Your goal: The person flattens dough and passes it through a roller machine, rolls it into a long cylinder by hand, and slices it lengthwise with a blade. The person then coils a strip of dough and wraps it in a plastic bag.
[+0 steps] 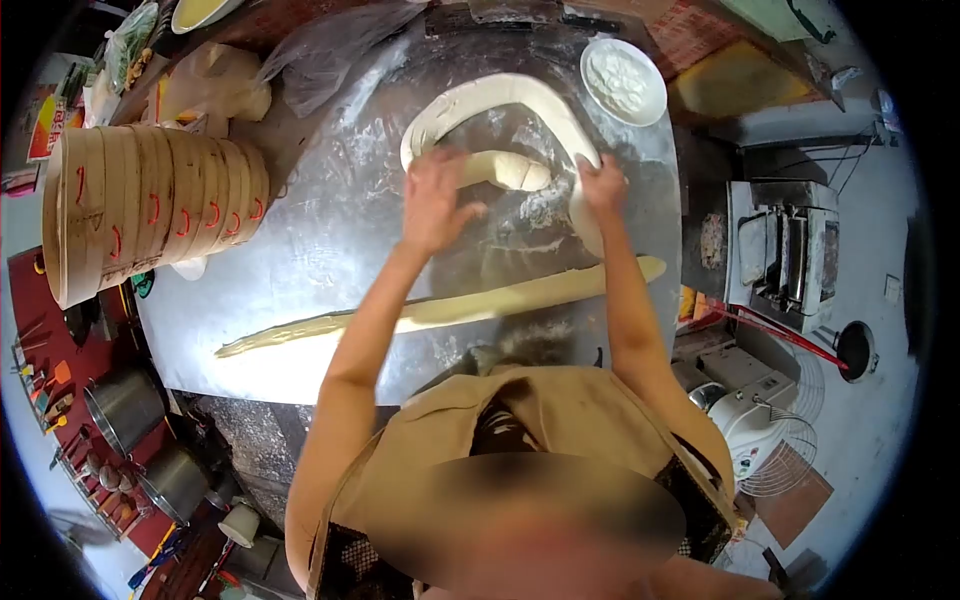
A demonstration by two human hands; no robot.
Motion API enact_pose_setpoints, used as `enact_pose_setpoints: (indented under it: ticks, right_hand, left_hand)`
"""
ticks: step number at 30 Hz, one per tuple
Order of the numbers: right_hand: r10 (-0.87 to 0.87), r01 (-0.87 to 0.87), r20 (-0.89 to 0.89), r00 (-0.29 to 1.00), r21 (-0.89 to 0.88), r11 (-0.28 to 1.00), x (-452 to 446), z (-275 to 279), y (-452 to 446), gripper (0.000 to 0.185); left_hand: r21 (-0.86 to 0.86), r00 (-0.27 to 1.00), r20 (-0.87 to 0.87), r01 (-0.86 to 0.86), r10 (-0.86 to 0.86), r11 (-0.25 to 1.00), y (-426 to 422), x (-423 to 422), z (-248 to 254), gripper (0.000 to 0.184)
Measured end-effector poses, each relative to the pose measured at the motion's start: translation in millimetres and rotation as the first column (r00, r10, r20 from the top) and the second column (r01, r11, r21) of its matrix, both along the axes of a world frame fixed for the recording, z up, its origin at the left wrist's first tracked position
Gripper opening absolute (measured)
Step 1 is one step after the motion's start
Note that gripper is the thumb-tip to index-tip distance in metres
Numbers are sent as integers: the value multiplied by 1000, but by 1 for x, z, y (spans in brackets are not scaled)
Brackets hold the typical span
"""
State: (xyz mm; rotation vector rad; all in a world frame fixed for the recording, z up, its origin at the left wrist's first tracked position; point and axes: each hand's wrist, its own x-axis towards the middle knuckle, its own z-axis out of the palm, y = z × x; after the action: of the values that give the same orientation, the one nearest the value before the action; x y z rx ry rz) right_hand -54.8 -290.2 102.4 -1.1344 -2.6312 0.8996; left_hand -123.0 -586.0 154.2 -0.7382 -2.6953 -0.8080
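A thick, pale dough rope (500, 92) lies in a curl on the floured metal table, with one end inside the bend. On the curl's right side, my right hand (603, 187) is closed around the rope, part of which trails below the hand. My left hand (436, 203) is at the curl's left side, over the dough, its thumb stretched out and its fingertips slightly blurred. Nearer to my body, a long flattened dough strip (480, 305) stretches across the table, passing beneath both forearms.
A white bowl of flour (622, 84) stands at the far right of the metal table (270, 240). Stacked bamboo steamers (160, 210) occupy the left side, near a clear plastic bag (325, 60). A machine with rollers (790, 250) and a white mixer (745, 405) stand to the right.
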Motion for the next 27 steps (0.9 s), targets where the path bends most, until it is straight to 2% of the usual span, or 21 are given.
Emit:
enact_pose_setpoints:
  ticks: [2, 4, 6, 7, 8, 10, 11, 12, 14, 16, 17, 18, 19, 20, 21, 22, 23, 24, 25, 26, 27]
  right_hand:
    - [-21, 20, -46, 999, -16, 1000, 15, 1, 6, 52]
    - [-68, 71, 29, 997, -127, 989, 22, 16, 5, 59]
    - [37, -37, 76, 996, -13, 999, 35, 17, -7, 64]
    - [138, -151, 137, 981, 86, 985, 39, 14, -9, 69]
    - [132, -144, 140, 981, 86, 986, 41, 9, -6, 69]
    - [-57, 55, 31, 998, 61, 997, 37, -2, 4, 73]
    - [-56, 54, 33, 998, 60, 997, 34, -4, 10, 73]
    - [-92, 83, 40, 995, 189, 978, 31, -5, 18, 69]
    - [-116, 98, 39, 992, 313, 945, 26, 2, 32, 66]
    - [-12, -140, 279, 960, 517, 844, 29, 17, 44, 58]
    - [-6, -147, 286, 958, 510, 848, 32, 10, 54, 58]
    - [29, -176, 238, 971, 623, 762, 37, -1, 65, 56]
    - [73, -193, 194, 978, 726, 660, 38, -10, 69, 54]
    - [80, -198, 195, 978, 722, 663, 26, -13, 62, 54]
    - [280, -220, 24, 960, 687, 693, 8, -5, 46, 52]
    - [451, -258, -149, 880, 648, 717, -9, 8, 24, 50]
    - [537, -442, -262, 802, 345, 828, -45, 44, -4, 43]
    - [551, -488, -329, 767, 258, 834, -81, 52, -25, 39]
    - [516, -482, -262, 816, 186, 856, -124, 49, -37, 38]
    - [497, -447, -221, 839, 241, 862, -167, 30, -40, 41]
    - [467, -405, -185, 865, 295, 865, -189, 11, -43, 45]
  left_hand:
    - [-159, 879, 188, 468, -439, 869, 12, -20, -2, 79]
    - [-228, 858, 195, 511, -475, 829, 35, -39, -18, 79]
    - [-280, 857, 376, 468, -353, 838, 63, -47, -31, 68]
    - [-221, 940, 163, 330, -299, 918, 76, -39, -49, 59]
    - [-219, 938, 166, 337, -305, 916, 94, -29, -54, 59]
    - [-330, 958, 276, 23, 74, 944, 122, -10, -56, 53]
    - [-309, 894, 448, 166, -11, 936, 120, -7, -43, 48]
    - [-310, 893, 451, 164, -7, 937, 109, -3, -40, 48]
    - [-277, 774, 531, 543, -345, 793, 64, -6, -38, 43]
    - [-310, 800, 548, 467, -245, 828, -5, -9, -55, 34]
    - [-270, 757, 651, 289, -46, 919, -29, -22, -40, 20]
    - [-641, 888, 452, 392, -89, 660, -58, -33, -23, 17]
    - [-717, 913, 323, 409, -251, 565, -104, -38, -11, 20]
    - [-791, 889, 188, 390, -418, 473, -133, -45, 1, 26]
    - [-624, 801, 563, 573, -202, 531, -128, -58, 22, 31]
    - [-400, 519, 855, 662, -3, 634, -118, -69, 38, 37]
    - [-425, 590, 807, 595, -12, 682, -93, -81, 36, 41]
    - [-305, 799, 572, 419, -187, 855, -79, -90, 17, 43]
    - [-98, 875, 409, 325, -260, 941, -48, -114, 9, 48]
    - [35, 952, 201, 228, -231, 973, -16, -141, -3, 48]
    - [-30, 999, -39, 8, -9, 1000, 11, -154, -27, 49]
